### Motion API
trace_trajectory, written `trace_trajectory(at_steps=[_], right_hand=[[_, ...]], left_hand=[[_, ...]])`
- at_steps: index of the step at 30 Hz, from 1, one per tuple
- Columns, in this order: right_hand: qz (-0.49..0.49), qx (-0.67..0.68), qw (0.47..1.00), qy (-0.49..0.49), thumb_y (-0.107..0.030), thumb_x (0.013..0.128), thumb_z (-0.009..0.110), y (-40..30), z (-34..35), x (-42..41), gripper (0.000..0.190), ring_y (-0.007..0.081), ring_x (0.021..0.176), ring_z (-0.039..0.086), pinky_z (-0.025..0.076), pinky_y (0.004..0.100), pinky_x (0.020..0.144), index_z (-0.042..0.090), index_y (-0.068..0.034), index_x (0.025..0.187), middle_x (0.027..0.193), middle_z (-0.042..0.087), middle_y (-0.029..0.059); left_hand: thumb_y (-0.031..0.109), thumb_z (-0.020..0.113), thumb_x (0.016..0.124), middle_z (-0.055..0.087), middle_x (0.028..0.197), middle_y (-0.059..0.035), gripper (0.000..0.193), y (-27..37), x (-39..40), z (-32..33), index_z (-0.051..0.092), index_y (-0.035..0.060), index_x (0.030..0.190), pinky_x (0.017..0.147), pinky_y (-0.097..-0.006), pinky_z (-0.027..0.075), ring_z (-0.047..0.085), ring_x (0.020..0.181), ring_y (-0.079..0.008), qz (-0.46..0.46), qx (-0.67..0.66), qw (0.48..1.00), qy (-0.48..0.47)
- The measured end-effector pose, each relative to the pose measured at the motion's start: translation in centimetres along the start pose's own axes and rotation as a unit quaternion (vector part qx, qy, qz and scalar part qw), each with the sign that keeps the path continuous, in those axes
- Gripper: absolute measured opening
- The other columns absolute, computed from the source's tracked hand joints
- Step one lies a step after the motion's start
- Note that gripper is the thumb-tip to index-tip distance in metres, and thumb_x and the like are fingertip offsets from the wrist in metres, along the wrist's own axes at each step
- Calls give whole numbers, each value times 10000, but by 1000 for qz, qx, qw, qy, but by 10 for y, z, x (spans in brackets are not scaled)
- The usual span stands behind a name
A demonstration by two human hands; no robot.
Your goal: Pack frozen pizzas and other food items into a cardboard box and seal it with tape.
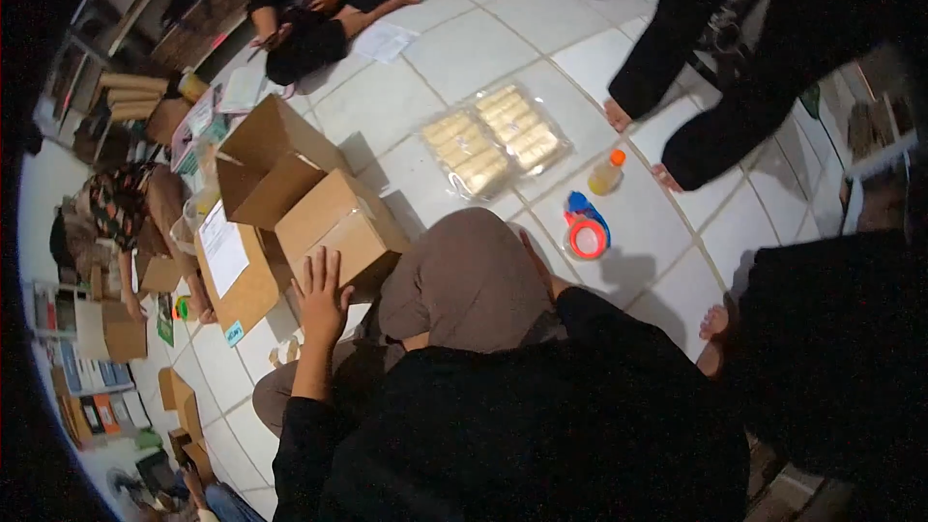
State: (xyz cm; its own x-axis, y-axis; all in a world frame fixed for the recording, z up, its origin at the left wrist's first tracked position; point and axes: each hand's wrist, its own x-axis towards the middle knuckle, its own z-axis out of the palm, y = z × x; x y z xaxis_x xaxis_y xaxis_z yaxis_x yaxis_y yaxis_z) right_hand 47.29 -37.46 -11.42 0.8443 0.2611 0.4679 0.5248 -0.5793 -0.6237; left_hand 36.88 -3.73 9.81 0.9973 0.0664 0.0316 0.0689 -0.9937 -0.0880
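My left hand (320, 304) rests with fingers spread against the near edge of a closed cardboard box (337, 228), which has a taped seam on top. Behind it stands a second cardboard box (279, 159) with its flaps raised. Left of both lies a brown board (250, 293) bearing a sheet of printed paper (223, 246). My right hand (536, 257) is beside my raised right knee, mostly hidden by it, so its grip does not show. To its right, a red and blue tape dispenser (586, 228) with a roll of tape sits on the tiles.
Two clear packs of pale yellow rolls (464, 152) lie ahead, near a bottle with an orange cap (605, 175). A seated person (319, 7) is at the top; another person's legs (696, 109) stand right. At left, someone bends near boxes (112, 330). Shelves (174, 36) line the wall.
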Motion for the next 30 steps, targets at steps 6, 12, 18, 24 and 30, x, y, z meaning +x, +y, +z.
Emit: trace_trajectory(at_steps=[6, 12, 18, 24, 30], right_hand=[[90, 144, 985, -31, -104, 728, 457, 7, -13, -25, 274, 271, 854, 506, 392, 357, 765, 513, -22, 983, 907, 535, 160], [198, 277, 931, -134, -118, 742, 455, 32, -44, -61, 241, 265, 814, 521, 405, 351, 737, 524, -22, 951, 869, 547, 154], [351, 330, 851, -207, -132, 755, 453, 31, -33, -16, 213, 259, 774, 536, 418, 345, 709, 534, -22, 919, 832, 558, 149], [245, -47, 966, -71, -138, 781, 502, -44, -82, 80, 116, 184, 650, 520, 426, 313, 604, 488, -24, 803, 723, 542, 68], [37, 86, 996, 15, -83, 773, 530, -103, -72, 158, 190, 144, 693, 512, 426, 245, 604, 492, -23, 948, 870, 514, 59]], left_hand=[[337, 557, 733, 217, 1346, -34, 628, 2, -3, 2, 269, 227, 1280, 937, -554, 188, 206, 1224, -305, 8, -29, 999, 20], [360, 532, 748, 239, 1335, -28, 589, -3, -5, 3, 280, 254, 1270, 885, -541, 280, 228, 1217, -294, -2, -21, 999, 28], [253, 540, 762, 214, 1340, -77, 584, -17, -1, 11, 272, 186, 1277, 949, -467, 237, 204, 1227, -309, -19, -217, 973, 77], [255, 496, 808, 304, 1259, -223, 591, -49, -2, 40, 223, -7, 1262, 946, -338, 269, 306, 1170, -326, -215, -477, 834, 175], [264, 430, 845, 345, 1215, -268, 627, -34, 12, 63, 85, 5, 1300, 937, -323, 272, 352, 1139, -322, -259, -657, 702, 91]])
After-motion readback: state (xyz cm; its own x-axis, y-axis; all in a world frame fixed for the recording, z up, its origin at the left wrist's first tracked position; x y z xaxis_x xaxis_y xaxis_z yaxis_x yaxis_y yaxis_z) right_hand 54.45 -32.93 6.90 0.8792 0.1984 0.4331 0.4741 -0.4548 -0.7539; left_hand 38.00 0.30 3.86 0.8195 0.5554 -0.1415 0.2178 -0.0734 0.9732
